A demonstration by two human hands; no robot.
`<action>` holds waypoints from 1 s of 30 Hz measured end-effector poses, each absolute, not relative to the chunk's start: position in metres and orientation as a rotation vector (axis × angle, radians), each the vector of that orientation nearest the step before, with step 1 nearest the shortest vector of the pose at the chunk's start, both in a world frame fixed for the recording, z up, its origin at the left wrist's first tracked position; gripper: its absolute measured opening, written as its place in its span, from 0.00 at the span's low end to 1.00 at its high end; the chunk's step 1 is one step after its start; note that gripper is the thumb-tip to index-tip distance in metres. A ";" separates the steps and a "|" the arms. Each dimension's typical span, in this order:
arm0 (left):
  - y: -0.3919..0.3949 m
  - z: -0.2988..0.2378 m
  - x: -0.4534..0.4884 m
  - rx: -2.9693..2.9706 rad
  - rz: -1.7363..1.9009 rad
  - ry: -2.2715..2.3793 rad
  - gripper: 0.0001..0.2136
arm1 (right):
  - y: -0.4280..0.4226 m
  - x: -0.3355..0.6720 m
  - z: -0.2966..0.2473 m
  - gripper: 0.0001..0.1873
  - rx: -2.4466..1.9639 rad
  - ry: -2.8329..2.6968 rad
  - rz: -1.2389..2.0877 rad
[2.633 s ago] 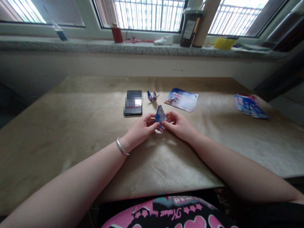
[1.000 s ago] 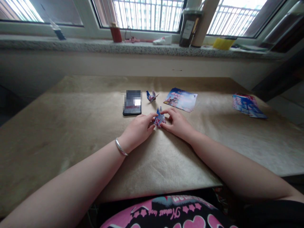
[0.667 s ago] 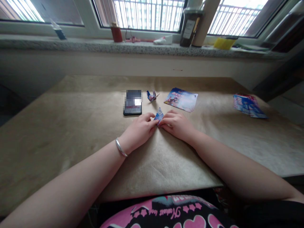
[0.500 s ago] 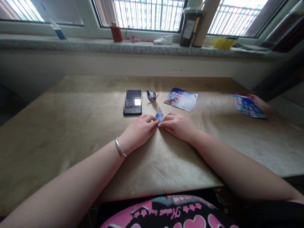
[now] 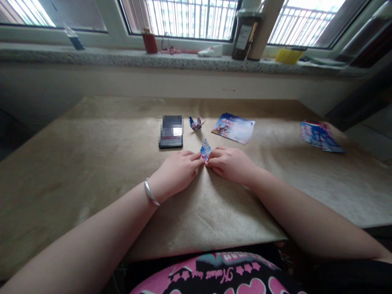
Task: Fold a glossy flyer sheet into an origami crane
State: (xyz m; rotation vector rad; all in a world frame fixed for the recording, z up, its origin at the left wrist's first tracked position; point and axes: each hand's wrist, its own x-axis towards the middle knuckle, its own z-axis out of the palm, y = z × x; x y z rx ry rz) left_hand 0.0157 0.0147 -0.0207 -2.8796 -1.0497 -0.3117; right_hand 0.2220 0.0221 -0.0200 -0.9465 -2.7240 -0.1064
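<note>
A small diamond-shaped piece of folded paper, blue and white with some red print, lies on the table between my hands. My left hand grips its lower left edge with the fingertips. On the opposite side, the fingers of my right hand are closed on its lower right edge. The paper's top point sticks up free, away from me; my fingertips cover parts of its lower sides. Just beyond it stands a folded paper crane in blue, red and white.
A phone lies to the left of the crane. Printed paper sheets are stacked to its right, and more printed sheets lie fanned near the right edge of the table. Jars and small items line the windowsill.
My left hand has shifted slightly down and left, and its fingers now lie lower on the folded paper. More of the paper's left side shows. My right hand has barely moved.
</note>
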 end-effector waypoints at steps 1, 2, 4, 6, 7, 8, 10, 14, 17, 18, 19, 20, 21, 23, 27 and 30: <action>0.014 -0.021 0.016 -2.878 -0.296 -1.050 0.17 | 0.022 0.222 -0.020 0.12 -0.931 -2.724 -0.089; 0.014 -0.021 0.015 -2.877 -0.282 -1.049 0.17 | 0.023 0.222 -0.020 0.13 -0.913 -2.721 -0.066; 0.013 -0.021 0.015 -2.877 -0.264 -1.036 0.18 | 0.023 0.223 -0.020 0.13 -0.887 -2.710 -0.014; 0.013 -0.021 0.014 -2.881 -0.259 -1.018 0.19 | 0.024 0.225 -0.020 0.13 -0.878 -2.714 0.017; 0.013 -0.021 0.013 -2.888 -0.255 -1.011 0.21 | 0.024 0.226 -0.020 0.14 -0.874 -2.719 0.023; 0.013 -0.021 0.012 -2.897 -0.249 -1.005 0.22 | 0.025 0.227 -0.020 0.14 -0.866 -2.726 0.027; 0.012 -0.021 0.011 -2.911 -0.239 -1.000 0.23 | 0.025 0.230 -0.021 0.14 -0.843 -2.723 0.054; 0.011 -0.019 0.011 -2.926 -0.225 -0.997 0.25 | 0.028 0.234 -0.022 0.14 -0.838 -2.657 0.169; 0.010 -0.018 0.011 -2.935 -0.198 -1.000 0.25 | 0.029 0.235 -0.023 0.13 -0.901 -2.620 0.186; 0.010 -0.018 0.011 -2.932 -0.188 -1.001 0.24 | 0.029 0.234 -0.024 0.13 -0.923 -2.614 0.178; 0.010 -0.018 0.012 -2.926 -0.182 -1.002 0.24 | 0.028 0.233 -0.024 0.13 -0.942 -2.609 0.166; 0.010 -0.017 0.012 -2.921 -0.180 -1.002 0.23 | 0.027 0.232 -0.024 0.12 -0.957 -2.603 0.152; 0.010 -0.017 0.012 -2.917 -0.185 -1.003 0.22 | 0.026 0.231 -0.024 0.12 -0.966 -2.598 0.138; 0.010 -0.018 0.012 -2.914 -0.201 -1.010 0.22 | 0.024 0.228 -0.025 0.12 -0.973 -2.585 0.103; 0.010 -0.019 0.012 -2.915 -0.222 -1.030 0.21 | 0.026 0.224 -0.030 0.15 -0.952 -2.588 0.029; 0.010 -0.019 0.013 -2.915 -0.232 -1.030 0.21 | 0.029 0.223 -0.035 0.16 -0.976 -2.581 0.011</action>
